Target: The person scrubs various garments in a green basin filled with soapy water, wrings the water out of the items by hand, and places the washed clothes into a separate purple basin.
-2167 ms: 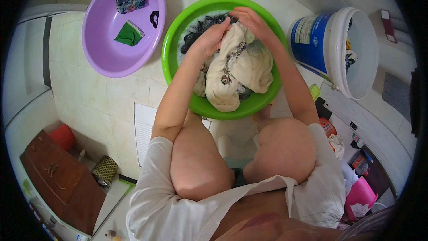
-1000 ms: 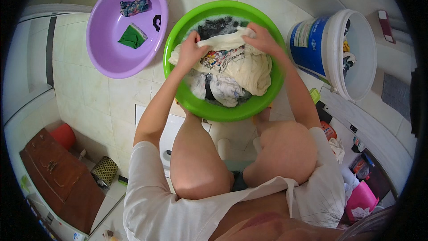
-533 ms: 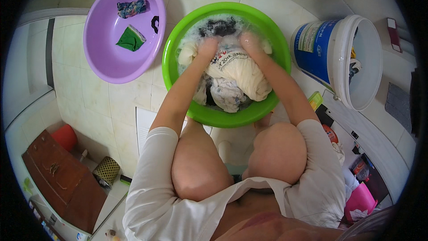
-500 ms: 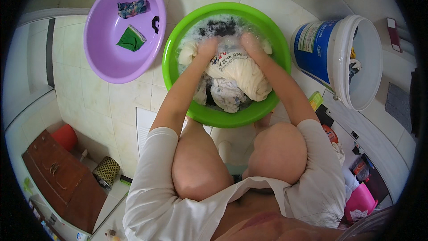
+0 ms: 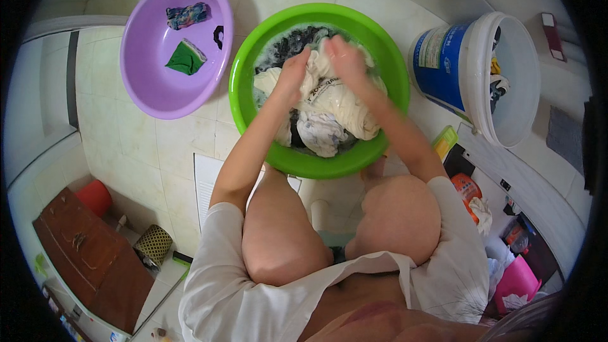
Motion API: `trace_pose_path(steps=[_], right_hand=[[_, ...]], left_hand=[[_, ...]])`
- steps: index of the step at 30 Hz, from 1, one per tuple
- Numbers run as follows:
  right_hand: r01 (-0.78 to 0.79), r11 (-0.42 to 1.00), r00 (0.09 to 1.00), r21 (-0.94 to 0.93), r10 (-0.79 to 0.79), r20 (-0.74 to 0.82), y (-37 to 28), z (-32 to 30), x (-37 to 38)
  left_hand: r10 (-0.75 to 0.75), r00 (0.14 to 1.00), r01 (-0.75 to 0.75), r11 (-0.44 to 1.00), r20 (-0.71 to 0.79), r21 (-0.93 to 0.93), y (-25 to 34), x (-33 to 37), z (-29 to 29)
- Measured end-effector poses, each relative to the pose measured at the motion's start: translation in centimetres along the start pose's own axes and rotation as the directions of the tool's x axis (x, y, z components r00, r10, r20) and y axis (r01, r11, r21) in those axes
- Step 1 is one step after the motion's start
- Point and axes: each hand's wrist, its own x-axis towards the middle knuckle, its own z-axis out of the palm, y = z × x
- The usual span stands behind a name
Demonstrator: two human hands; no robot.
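Observation:
A green basin (image 5: 239, 114) in front of me holds sudsy water and wet laundry. Bunched in it is a cream T-shirt (image 5: 348, 111) with dark print. My left hand (image 5: 294, 75) is closed on a fold of this shirt. My right hand (image 5: 347, 60), somewhat blurred, grips the shirt's upper part, with a raised stretch of fabric between the two hands. A pale patterned cloth (image 5: 320, 134) lies at the near side of the water. Dark fabric (image 5: 288, 47) shows through the suds at the far side.
Left of the basin stands a purple basin (image 5: 136, 82) with a green cloth (image 5: 185, 58), a patterned cloth (image 5: 188, 16) and a black band (image 5: 218, 37). At right, a white-and-blue bucket (image 5: 443, 66) lies tilted with clothes inside. A brown cabinet (image 5: 95, 259) stands at lower left.
Both hands have come up out of the suds with part of the cream T-shirt, the right one moving inward. More dark fabric shows at the far side.

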Motion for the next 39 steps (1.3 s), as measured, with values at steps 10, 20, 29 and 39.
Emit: trace_pose_path(steps=[10, 20, 29, 39], right_hand=[[-0.181, 0.943, 0.709, 0.279, -0.071, 0.702, 5.3, -9.1, -2.1], [0.188, 0.979, 0.796, -0.073, -0.109, 0.596, 1.4, -6.5, -3.7], [-0.156, 0.911, 0.893, 0.382, -0.035, 0.449, 1.1, -9.7, -1.5], [0.077, 0.871, 0.715, 0.486, -0.388, 0.582, 1.9, -11.3, 2.1]], left_hand=[[0.284, 0.686, -0.521, -0.450, 0.670, 0.725, -1.8, -6.5, -7.8], [0.394, 0.790, -0.223, -0.530, 0.471, 0.818, -2.4, -5.3, -7.6], [0.316, 0.588, -0.658, -0.349, 0.744, 0.668, 4.5, -6.7, -9.0], [0.168, 0.801, -0.573, 0.495, 0.575, 0.653, 7.8, -4.1, -8.2]])
